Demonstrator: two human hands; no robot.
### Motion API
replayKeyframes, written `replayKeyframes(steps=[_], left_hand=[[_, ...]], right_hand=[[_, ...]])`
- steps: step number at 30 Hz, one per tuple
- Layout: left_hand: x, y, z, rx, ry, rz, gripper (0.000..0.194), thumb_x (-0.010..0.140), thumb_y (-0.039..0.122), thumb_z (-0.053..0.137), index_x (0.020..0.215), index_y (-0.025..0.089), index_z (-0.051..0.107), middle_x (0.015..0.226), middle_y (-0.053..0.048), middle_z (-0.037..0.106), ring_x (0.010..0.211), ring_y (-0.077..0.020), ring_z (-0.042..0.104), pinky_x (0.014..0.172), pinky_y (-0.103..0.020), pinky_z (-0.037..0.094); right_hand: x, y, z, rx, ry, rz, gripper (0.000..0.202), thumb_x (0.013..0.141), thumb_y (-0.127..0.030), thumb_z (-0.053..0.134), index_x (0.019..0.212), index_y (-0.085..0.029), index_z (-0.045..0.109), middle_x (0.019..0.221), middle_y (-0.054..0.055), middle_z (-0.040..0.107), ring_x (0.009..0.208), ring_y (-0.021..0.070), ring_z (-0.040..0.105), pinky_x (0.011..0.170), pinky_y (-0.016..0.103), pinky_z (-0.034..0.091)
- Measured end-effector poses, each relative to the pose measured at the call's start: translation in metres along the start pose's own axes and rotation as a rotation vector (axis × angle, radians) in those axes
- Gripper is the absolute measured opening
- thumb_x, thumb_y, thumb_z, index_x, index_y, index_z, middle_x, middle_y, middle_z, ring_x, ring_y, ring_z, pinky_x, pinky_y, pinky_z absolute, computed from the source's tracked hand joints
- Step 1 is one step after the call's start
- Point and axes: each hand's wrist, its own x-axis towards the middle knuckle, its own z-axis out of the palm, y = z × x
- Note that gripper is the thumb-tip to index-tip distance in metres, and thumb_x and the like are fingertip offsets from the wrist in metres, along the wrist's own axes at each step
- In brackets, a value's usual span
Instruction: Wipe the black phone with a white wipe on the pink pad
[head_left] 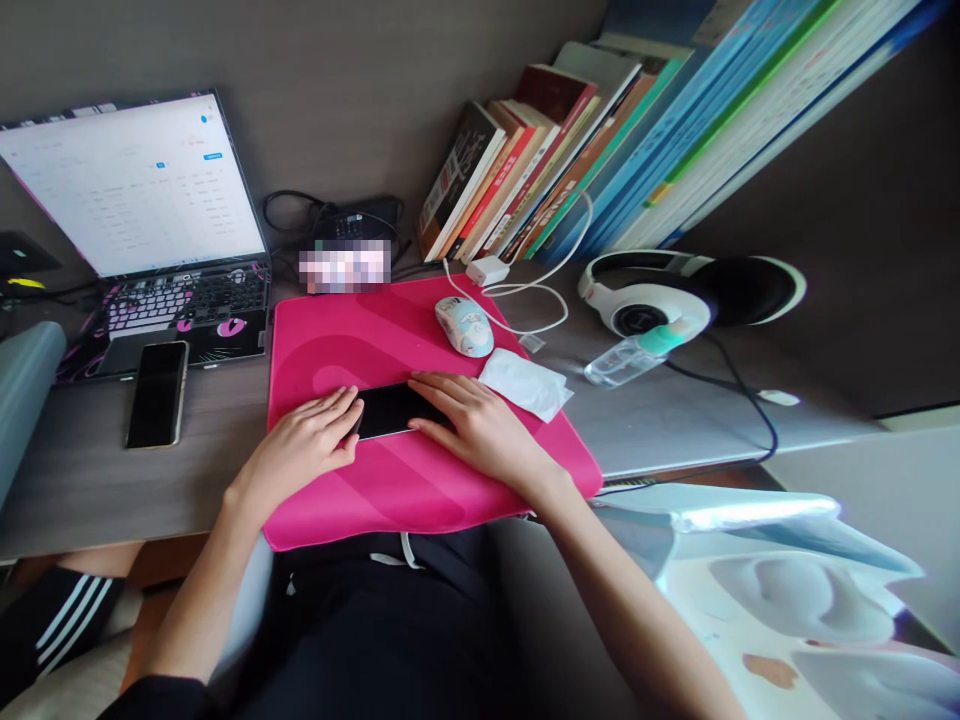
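Note:
A black phone-like slab (391, 410) with a dark screen lies on the pink desk mat (397, 500). My left hand (311, 440) holds its left end, fingers together over the edge. At the other end my right hand (472, 425) grips it between the thumb and the fingers, which partly cover the screen. A patterned white mouse (465, 326) rests on the mat above my right hand, and a white packet (525, 382) lies just right of that hand.
An open laptop (187, 310) stands at the left, with another phone (157, 394) before it. Books (517, 170) lean at the back. White headphones (652, 295), a clear bottle (626, 360) and a white cable (551, 290) lie right. A white bag (780, 590) is below the desk edge.

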Motion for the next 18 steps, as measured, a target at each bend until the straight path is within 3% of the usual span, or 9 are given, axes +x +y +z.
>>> replayKeyframes(steps=[18], left_hand=[[-0.0022,0.0019,0.0026,-0.016,0.003,-0.035,0.043,0.104,0.017,0.054,0.145,0.01,0.065,0.154,-0.017,0.064,0.142,-0.0259,0.065,0.121,-0.044,0.055]], right_hand=[[-0.0014,-0.0006,0.002,-0.029,0.032,-0.048,0.055,0.108,-0.052,0.059,0.151,-0.019,0.062,0.148,0.018,0.07,0.135,0.036,0.069,0.111,0.059,0.059]])
